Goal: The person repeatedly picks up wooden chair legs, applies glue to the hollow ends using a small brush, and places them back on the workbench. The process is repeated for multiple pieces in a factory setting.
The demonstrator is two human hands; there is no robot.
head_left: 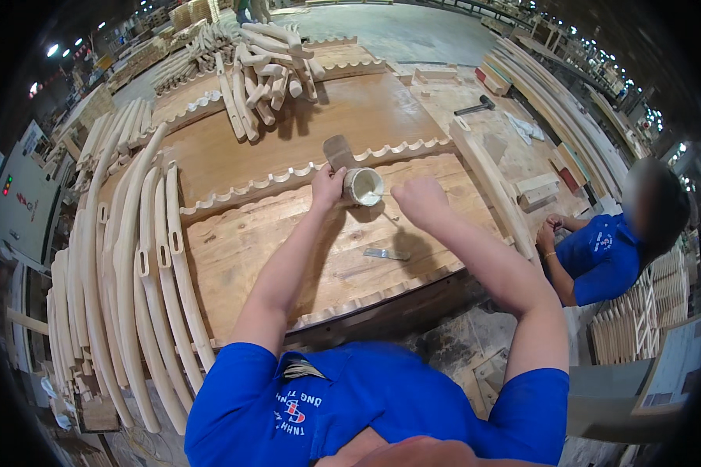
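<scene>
A round tub (365,187) with pale paste inside is over the wooden table, its opening facing me. My left hand (329,185) is closed at the tub's left side, gripping a flat grey-brown scraper plate (338,152) that sticks up beyond the fingers. Whether those fingers also clasp the tub, I cannot make out. To the right, my right hand (421,202) forms a fist around a thin stick-like tool; its end reaches into the tub and the rest is hidden by the fingers. A flat metal blade (386,254) lies on the boards nearer me.
Scalloped wooden rails (249,189) cross the table. Curved, slotted wooden pieces (128,257) lean along the left, and more are piled (269,74) at the back. A hammer (475,106) and white gloves (524,127) lie far right. A co-worker in blue (604,253) stands at the right.
</scene>
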